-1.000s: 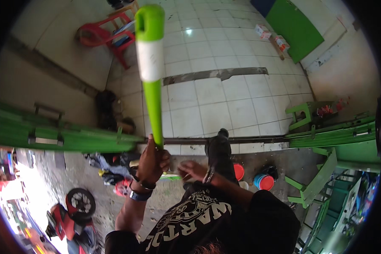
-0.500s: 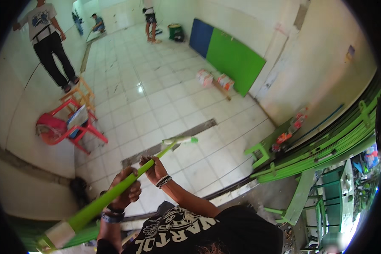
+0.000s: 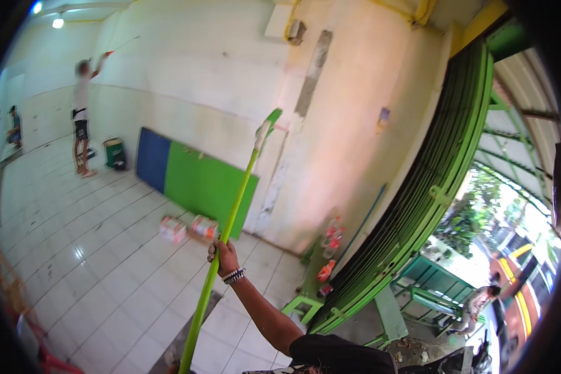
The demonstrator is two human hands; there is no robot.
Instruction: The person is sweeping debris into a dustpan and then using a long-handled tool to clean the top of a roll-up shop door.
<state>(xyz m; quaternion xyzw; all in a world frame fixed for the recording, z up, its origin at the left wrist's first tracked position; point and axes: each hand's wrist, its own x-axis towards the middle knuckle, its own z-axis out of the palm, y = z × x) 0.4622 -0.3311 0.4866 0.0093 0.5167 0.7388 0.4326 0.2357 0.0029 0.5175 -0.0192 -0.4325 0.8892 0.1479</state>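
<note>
Green pole: it is in the right hand (image 3: pixel 226 258); the pole (image 3: pixel 239 194) is up in the air, over the white tile floor (image 3: pixel 115 293).
Right fingers: the fingers (image 3: pixel 212 250) are curled tight around the pole, partway up.
Which way it points: it is long and leaning; the top goes up and a bit right, the low end goes down and left, out of sight.
Pole head: the white and green head (image 3: pixel 268 129) is above the hand, with the pale wall (image 3: pixel 355 81) behind it.
Left hand: it does not show, so I cannot tell what its fingers do. The right hand is the near one.
Behind the pole: a green board (image 3: pixel 199 181) leans at the floor's wall edge, with two boxes (image 3: pixel 172 229) in front.
By the gate (image 3: pixel 458 134): a low bench (image 3: pixel 306 298) holds bottles (image 3: pixel 333 242).
</note>
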